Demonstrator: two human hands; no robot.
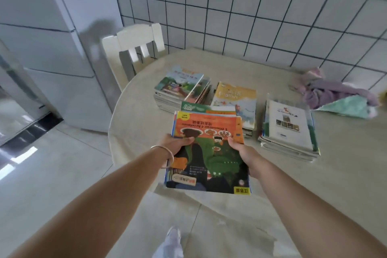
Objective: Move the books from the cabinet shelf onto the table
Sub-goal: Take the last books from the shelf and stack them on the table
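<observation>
- Orange and green cover facing up at me: that's the top of the bundle of books [209,153] I'm carrying, held out in front over the near edge of the round table [345,184].
- My left hand [178,142] grips the bundle's left side, thumb pressed on the cover, fingers tucked underneath where I can't see them.
- A thin metal bangle [165,156] sits on that wrist.
- My right hand [244,151] clamps the right side the same way, thumb on top of the cover near the orange band.
- The bundle's cover reads upside down from where I stand; the far end reaches over the tabletop, the near end hangs past the rim above the floor.
- Edges of more books peek out under the top cover, a green one showing at the far end.
- Three piles already lie on the table: the left stack [182,88] with a picture-book cover on top, slightly slanted.
- The middle stack [236,102] is topped by a yellow English book, just beyond my bundle and partly hidden by it.
- The right stack [290,130] is topped by a white cover and stands apart from the others, off to my right.
- Purple and mint crumpled cloth [339,96] lies at the far right of the table, near the tiled wall [251,6].
- A cream chair [136,48] stands at the table's far left side.
- Pale fridge [52,37] on my left, blurred.
- Down at the bottom edge, a light shoe [172,236] on the tiled floor.
</observation>
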